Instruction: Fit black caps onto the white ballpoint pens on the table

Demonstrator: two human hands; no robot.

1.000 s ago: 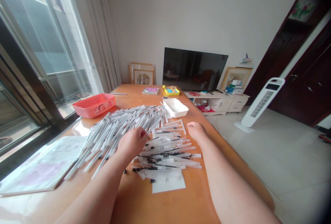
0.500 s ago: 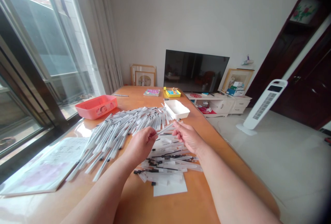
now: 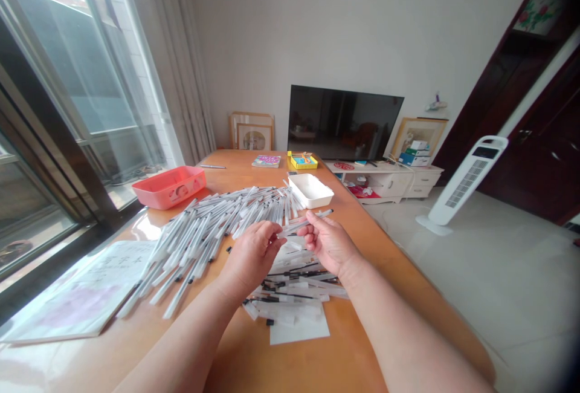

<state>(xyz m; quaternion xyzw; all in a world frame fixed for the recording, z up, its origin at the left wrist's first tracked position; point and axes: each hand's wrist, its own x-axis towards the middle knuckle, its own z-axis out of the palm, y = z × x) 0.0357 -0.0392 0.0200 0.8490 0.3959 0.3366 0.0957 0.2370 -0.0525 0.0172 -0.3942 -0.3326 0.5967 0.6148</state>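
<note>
My left hand (image 3: pixel 252 255) and my right hand (image 3: pixel 329 243) meet over the middle of the wooden table (image 3: pixel 235 357). Both pinch one clear pen (image 3: pixel 306 222) that points to the right, its dark tip past my right fingers. A wide heap of clear pens (image 3: pixel 206 230) fans out to the left of my hands. Under and before my hands lies a smaller pile of pen parts with black refills (image 3: pixel 294 284), partly on a white sheet (image 3: pixel 301 329).
A white tray (image 3: pixel 310 190) stands just beyond my hands, a red basket (image 3: pixel 170 186) at the far left. Papers (image 3: pixel 77 290) lie near the window. A yellow box (image 3: pixel 302 161) and a booklet (image 3: pixel 266 161) sit at the far end, a television (image 3: pixel 344 122) behind.
My left hand lifted a pen from the heap. My right hand rose from the table, came left and took hold of the same pen.
</note>
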